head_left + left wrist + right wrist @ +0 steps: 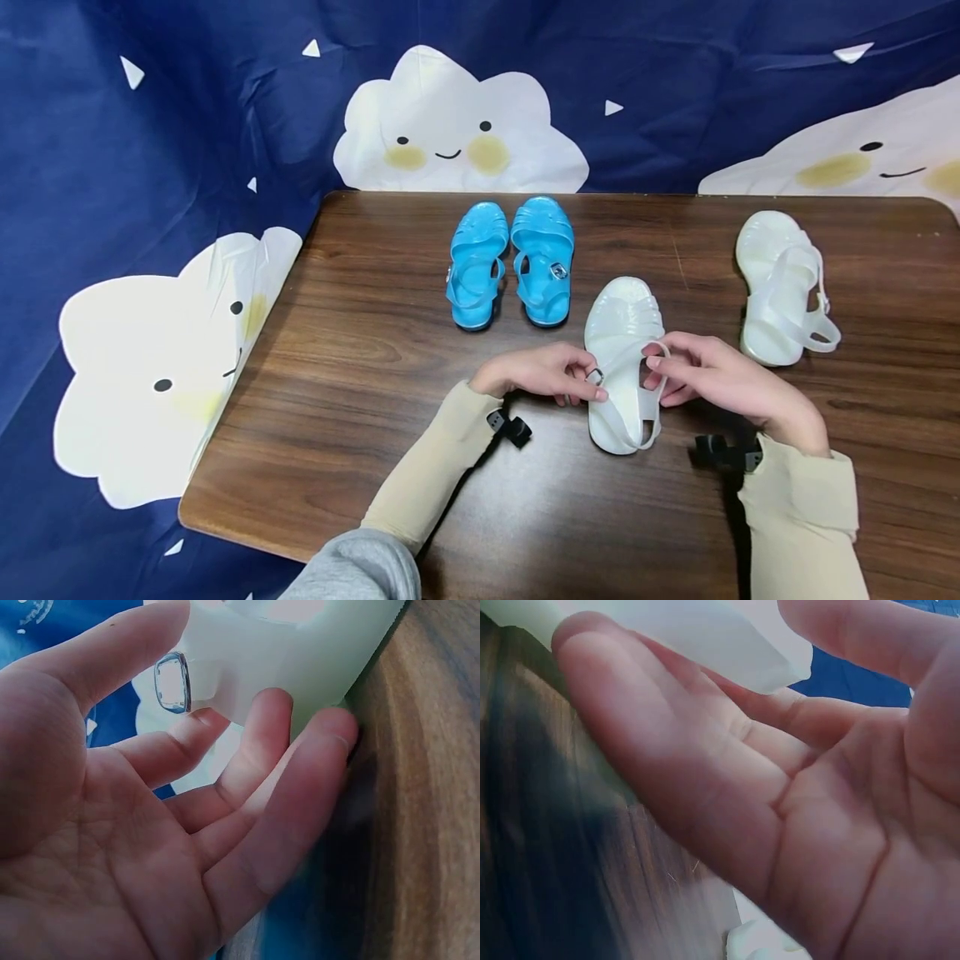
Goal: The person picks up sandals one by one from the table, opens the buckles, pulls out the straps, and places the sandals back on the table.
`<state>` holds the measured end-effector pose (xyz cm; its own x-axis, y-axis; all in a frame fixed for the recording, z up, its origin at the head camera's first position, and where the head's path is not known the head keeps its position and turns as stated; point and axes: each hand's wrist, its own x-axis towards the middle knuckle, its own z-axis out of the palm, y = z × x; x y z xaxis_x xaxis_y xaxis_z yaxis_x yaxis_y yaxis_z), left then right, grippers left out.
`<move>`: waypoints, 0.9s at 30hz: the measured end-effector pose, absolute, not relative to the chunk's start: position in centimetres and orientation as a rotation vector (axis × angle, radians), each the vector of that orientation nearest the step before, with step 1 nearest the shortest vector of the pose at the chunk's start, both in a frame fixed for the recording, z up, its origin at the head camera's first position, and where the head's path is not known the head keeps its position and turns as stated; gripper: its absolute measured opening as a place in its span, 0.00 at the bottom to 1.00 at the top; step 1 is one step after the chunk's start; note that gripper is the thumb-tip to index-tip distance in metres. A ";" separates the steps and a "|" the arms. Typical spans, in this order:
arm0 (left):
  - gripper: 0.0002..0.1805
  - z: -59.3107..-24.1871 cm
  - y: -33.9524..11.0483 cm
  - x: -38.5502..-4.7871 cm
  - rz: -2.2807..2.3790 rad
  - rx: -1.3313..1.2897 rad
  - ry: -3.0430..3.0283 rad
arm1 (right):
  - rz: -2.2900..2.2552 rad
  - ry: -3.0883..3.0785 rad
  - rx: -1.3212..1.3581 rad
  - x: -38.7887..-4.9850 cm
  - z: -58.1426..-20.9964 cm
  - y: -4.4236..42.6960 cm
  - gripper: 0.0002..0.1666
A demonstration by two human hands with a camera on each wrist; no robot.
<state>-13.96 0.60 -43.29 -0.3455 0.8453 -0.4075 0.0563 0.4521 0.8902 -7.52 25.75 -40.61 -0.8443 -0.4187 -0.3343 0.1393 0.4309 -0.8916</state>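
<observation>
A white translucent sandal lies on the table, toe pointing away, between both hands. My left hand holds its left side by the buckle, thumb on top and fingers at the side. In the left wrist view the silver buckle shows between thumb and fingers of the left hand. My right hand pinches the strap on the sandal's right side. The right wrist view has the sandal's pale edge between thumb and fingers of the right hand.
Two blue sandals, one beside the other, stand at the back middle of the brown table. Another white sandal lies at the right, its strap out to the side. A dark blue cloth with clouds hangs behind.
</observation>
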 end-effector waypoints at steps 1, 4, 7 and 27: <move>0.17 -43.3 0.6 -14.0 1.019 0.772 1.727 | -1.423 2.182 -0.231 -7.5 -40.7 25.7 0.21; 0.17 -43.4 0.6 -14.0 1.036 0.724 1.709 | -1.427 2.233 -0.224 -7.7 -40.9 25.4 0.24; 0.17 -43.5 0.7 -13.9 1.049 0.684 1.696 | -1.448 2.244 -0.174 -7.8 -40.9 25.1 0.27; 0.18 -43.6 1.0 -13.8 0.972 0.746 1.790 | -1.166 2.860 -0.592 -6.8 -39.2 21.4 0.11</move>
<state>-13.84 0.99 -43.55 -0.3785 0.8139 -0.4408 0.0740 0.5013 0.8621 -6.82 21.35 -39.18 -0.9291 -0.3413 0.1425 -0.3436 0.6539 -0.6740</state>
